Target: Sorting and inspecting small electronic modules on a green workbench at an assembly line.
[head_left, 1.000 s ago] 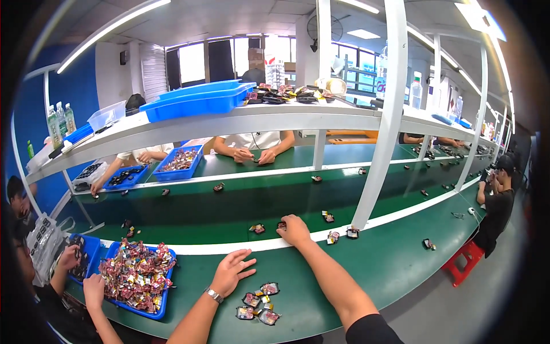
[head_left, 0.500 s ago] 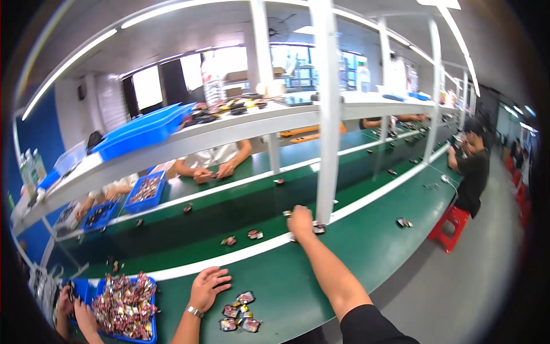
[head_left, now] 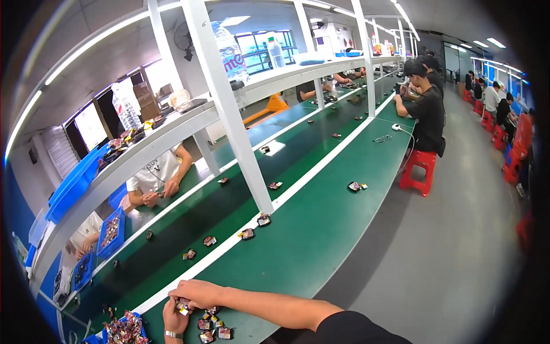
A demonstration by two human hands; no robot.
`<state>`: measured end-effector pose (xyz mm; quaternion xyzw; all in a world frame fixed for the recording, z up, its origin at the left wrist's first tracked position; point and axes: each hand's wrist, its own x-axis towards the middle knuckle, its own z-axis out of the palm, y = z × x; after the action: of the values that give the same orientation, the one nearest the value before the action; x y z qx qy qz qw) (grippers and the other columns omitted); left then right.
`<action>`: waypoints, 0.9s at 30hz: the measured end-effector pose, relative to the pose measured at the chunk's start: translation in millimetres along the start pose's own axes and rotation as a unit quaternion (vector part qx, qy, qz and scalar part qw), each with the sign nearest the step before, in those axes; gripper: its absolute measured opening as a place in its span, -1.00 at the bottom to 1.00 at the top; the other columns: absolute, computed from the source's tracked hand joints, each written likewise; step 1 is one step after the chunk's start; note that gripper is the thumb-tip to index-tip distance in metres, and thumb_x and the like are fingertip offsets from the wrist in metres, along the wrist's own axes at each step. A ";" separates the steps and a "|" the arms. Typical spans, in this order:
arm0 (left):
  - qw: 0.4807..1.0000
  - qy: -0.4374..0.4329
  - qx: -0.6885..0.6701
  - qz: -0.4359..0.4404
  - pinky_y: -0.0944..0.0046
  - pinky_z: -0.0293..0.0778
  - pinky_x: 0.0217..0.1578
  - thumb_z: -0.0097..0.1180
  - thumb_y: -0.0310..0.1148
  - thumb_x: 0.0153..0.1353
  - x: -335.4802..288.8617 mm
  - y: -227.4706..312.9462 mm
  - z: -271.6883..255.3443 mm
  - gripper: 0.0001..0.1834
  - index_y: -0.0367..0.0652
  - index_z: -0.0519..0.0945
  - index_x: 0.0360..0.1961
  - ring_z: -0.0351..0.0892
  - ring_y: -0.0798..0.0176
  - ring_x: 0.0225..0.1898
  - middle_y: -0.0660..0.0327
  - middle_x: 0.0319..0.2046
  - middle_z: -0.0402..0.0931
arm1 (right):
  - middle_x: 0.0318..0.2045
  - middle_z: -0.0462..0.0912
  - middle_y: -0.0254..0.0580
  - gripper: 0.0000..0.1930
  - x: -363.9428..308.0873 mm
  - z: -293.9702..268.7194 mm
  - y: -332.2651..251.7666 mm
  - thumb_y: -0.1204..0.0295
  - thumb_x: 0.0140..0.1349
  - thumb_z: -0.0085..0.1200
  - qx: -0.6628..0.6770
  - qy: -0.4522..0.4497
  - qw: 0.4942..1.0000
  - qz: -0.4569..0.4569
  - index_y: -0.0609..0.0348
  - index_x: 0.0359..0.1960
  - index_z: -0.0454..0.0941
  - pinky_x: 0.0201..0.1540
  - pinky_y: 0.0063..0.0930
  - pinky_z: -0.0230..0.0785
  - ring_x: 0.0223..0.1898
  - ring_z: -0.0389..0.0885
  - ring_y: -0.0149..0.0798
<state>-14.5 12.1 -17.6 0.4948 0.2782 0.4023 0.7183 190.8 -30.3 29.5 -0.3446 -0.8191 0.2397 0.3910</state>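
Observation:
My left hand point(head_left: 173, 316), with a metal watch on its wrist, has its fingers curled around one side of a small dark red, black and yellow part point(head_left: 182, 308). From above, my right hand point(head_left: 199, 293) reaches across and closes on the same part, covering some of it. Both hands are low over the near edge of the green bench. Right beside them lies a group of several similar parts point(head_left: 205, 337) on the bench top.
A blue bin point(head_left: 142, 331) heaped with such parts stands at lower left. Two parts point(head_left: 247, 234) rest by a white post point(head_left: 229, 114); others lie scattered on the green belt point(head_left: 172, 235). Co-workers sit across the belt and farther along, one on a red stool point(head_left: 421, 171).
My right hand has come back from beside the white post to my left hand. The left hand, open before, now grips a part with it. The view has swung right.

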 end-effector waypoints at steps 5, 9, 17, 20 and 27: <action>0.998 -0.035 0.038 0.047 0.12 0.49 -0.04 -0.01 -0.15 0.36 -7.5 10.2 6.3 -0.57 -0.25 0.43 0.08 0.53 0.21 -0.04 0.15 -0.05 0.53 | -0.19 0.55 -0.06 -0.58 6.8 15.7 15.9 0.58 0.00 0.15 -0.013 0.087 0.992 -0.089 0.17 -0.02 0.49 0.00 -0.20 0.39 -0.09 0.51 0.01; 1.000 -0.023 -0.018 0.009 0.06 0.50 0.05 -0.01 -0.37 0.34 -2.0 7.9 13.4 -0.60 -0.30 0.39 0.16 0.50 0.14 0.07 0.08 0.04 0.48 | -0.12 0.57 -0.11 -0.67 -1.9 9.7 19.4 0.49 0.12 0.08 -0.109 0.121 0.985 -0.055 0.14 -0.03 0.52 0.01 -0.23 0.41 -0.06 0.52 -0.02; 0.998 0.045 -0.043 0.013 0.17 0.55 0.00 -0.05 -0.43 0.37 -5.7 4.7 11.3 -0.70 -0.23 0.39 0.10 0.55 0.27 -0.03 0.18 -0.06 0.53 | -0.16 0.59 -0.29 -0.79 4.0 27.9 0.9 0.47 0.03 0.25 -0.160 0.144 0.977 -0.001 0.04 -0.24 0.66 -0.16 -0.36 0.51 -0.14 0.59 -0.20; 0.998 0.050 -0.041 0.009 0.15 0.54 0.03 -0.04 -0.42 0.38 -6.5 2.2 11.3 -0.72 -0.23 0.38 0.08 0.55 0.26 -0.01 0.18 -0.07 0.53 | -0.25 0.59 -0.30 -0.82 8.0 34.3 4.3 0.49 0.02 0.25 -0.219 0.184 0.958 -0.036 0.05 -0.29 0.66 -0.22 -0.34 0.51 -0.21 0.60 -0.20; 0.998 0.060 -0.004 0.008 0.19 0.58 0.01 -0.09 -0.43 0.40 -3.0 1.9 18.5 -0.74 -0.26 0.38 0.07 0.54 0.28 0.00 0.15 -0.05 0.50 | -0.28 0.55 -0.25 -0.84 14.3 30.0 10.5 0.53 -0.01 0.22 -0.246 0.139 0.957 -0.060 0.12 -0.35 0.58 -0.25 -0.32 0.49 -0.25 0.56 -0.17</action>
<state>-1.8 0.9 -9.2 0.4692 0.3154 0.4382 0.6988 164.1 -16.4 11.9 -0.4103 -0.8092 -0.0431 0.4183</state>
